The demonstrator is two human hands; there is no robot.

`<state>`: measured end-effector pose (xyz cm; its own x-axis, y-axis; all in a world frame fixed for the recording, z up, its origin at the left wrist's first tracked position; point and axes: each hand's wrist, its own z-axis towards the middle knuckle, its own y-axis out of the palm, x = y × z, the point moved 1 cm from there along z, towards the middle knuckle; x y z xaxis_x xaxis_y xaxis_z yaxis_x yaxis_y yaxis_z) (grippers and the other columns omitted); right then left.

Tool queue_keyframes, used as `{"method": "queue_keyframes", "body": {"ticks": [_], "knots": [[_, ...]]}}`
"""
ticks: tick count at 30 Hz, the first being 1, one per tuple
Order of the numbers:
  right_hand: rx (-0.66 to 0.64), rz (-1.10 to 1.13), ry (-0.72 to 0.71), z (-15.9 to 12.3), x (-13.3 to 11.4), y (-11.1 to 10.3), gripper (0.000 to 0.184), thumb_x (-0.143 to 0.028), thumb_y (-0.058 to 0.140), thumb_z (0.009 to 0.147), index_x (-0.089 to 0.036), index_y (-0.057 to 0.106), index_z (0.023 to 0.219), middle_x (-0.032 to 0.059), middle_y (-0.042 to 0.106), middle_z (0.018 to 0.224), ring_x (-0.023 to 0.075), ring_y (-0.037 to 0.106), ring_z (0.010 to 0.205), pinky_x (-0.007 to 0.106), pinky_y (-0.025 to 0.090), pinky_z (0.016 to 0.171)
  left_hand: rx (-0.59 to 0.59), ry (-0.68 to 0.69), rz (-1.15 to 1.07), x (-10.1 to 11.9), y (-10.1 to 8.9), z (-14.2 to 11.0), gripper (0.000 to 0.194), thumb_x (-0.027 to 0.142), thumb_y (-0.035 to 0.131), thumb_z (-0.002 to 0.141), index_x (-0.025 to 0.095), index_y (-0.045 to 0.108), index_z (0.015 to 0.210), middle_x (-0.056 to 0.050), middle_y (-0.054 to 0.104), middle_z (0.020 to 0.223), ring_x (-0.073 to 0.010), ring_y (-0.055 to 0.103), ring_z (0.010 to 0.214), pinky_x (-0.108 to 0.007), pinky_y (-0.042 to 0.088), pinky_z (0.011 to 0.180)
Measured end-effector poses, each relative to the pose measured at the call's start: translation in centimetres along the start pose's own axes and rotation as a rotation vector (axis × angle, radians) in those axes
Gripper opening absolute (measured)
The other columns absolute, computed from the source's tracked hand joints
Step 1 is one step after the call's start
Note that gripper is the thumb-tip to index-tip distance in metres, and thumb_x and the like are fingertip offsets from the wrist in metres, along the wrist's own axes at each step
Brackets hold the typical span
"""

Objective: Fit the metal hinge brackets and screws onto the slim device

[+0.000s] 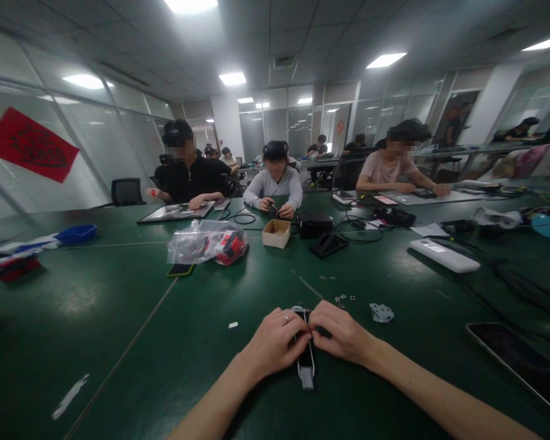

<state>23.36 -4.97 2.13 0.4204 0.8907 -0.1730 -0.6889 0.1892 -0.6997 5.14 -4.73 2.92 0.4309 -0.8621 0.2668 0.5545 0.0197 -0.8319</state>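
Observation:
A narrow black part with a pale frame and a grey end piece (307, 377) lies on the green table in front of me; I cannot make out its kind. My left hand (275, 339) is closed on its left side, thumb and fingers pinched together. From the right, my right hand (341, 333) pinches at the same part, its fingertips meeting those of the left. What sits between the fingertips is hidden. Beyond my right hand are several small metal pieces (341, 299) and a grey perforated bracket (381, 313). A small white scrap (233, 325) lies left of my left hand.
A clear plastic bag with red and black items (206, 241), a small open box (276, 234) and a black stand (329, 245) stand farther back. To the right are a white device (443, 255), cables and a phone (517, 366). Several people sit across the table.

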Motion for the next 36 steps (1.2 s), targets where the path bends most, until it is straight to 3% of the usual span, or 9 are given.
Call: {"method": "queue_keyframes", "body": {"ticks": [8, 13, 20, 26, 31, 36], "knots": [[-0.021, 0.062, -0.004, 0.2, -0.3, 0.3, 0.014, -0.006, 0.046, 0.080, -0.018, 0.053, 0.081, 0.0047, 0.060, 0.076, 0.0148, 0.052, 0.072, 0.028, 0.045, 0.065, -0.022, -0.018, -0.072, 0.4, -0.5, 0.1, 0.004, 0.020, 0.049, 0.077, 0.018, 0.049, 0.073, -0.002, 0.059, 0.075, -0.0148, 0.053, 0.071, -0.028, 0.038, 0.067], [-0.032, 0.068, 0.114, -0.3, 0.6, -0.3, 0.011, -0.009, 0.050, 0.076, -0.018, 0.055, 0.082, 0.0052, 0.061, 0.077, 0.0157, 0.053, 0.073, 0.030, 0.044, 0.067, 0.035, -0.052, -0.021, 0.1, -0.8, 0.0, 0.002, 0.018, 0.047, 0.072, 0.019, 0.046, 0.070, -0.003, 0.054, 0.071, -0.0159, 0.049, 0.069, -0.028, 0.036, 0.064], [-0.342, 0.044, 0.365, -1.6, 2.6, -2.1, 0.014, -0.016, 0.053, 0.078, -0.018, 0.062, 0.088, 0.0049, 0.060, 0.085, 0.0159, 0.054, 0.079, 0.031, 0.044, 0.073, 0.015, -0.097, 0.001, -0.6, -0.7, -0.1, 0.001, 0.018, 0.046, 0.073, 0.019, 0.047, 0.073, -0.003, 0.053, 0.074, -0.0165, 0.049, 0.071, -0.029, 0.037, 0.066], [-0.486, 0.014, 0.418, -1.1, 1.9, -1.8, 0.024, -0.028, 0.051, 0.084, -0.020, 0.064, 0.103, 0.0058, 0.059, 0.096, 0.0163, 0.054, 0.084, 0.030, 0.044, 0.073, 0.019, -0.109, -0.005, -0.7, -0.4, -0.2, 0.001, 0.018, 0.047, 0.075, 0.019, 0.047, 0.074, -0.003, 0.054, 0.075, -0.0163, 0.049, 0.071, -0.029, 0.038, 0.066], [-0.536, -0.060, 0.449, -0.6, 1.4, -1.6, 0.021, -0.026, 0.047, 0.087, -0.019, 0.065, 0.093, 0.0055, 0.059, 0.091, 0.0160, 0.055, 0.081, 0.029, 0.044, 0.073, 0.026, -0.113, -0.003, -0.6, -0.4, -0.2, 0.002, 0.018, 0.046, 0.075, 0.019, 0.047, 0.074, -0.003, 0.055, 0.074, -0.0163, 0.049, 0.070, -0.029, 0.038, 0.066], [-0.487, -0.178, 0.414, -0.6, 1.2, -1.2, 0.012, -0.022, 0.050, 0.083, -0.017, 0.061, 0.080, 0.0054, 0.059, 0.081, 0.0170, 0.054, 0.072, 0.031, 0.044, 0.066, 0.019, -0.121, 0.005, -0.5, -0.3, -0.1, 0.003, 0.018, 0.046, 0.076, 0.019, 0.048, 0.074, -0.003, 0.055, 0.074, -0.0162, 0.049, 0.070, -0.029, 0.038, 0.066]]}}
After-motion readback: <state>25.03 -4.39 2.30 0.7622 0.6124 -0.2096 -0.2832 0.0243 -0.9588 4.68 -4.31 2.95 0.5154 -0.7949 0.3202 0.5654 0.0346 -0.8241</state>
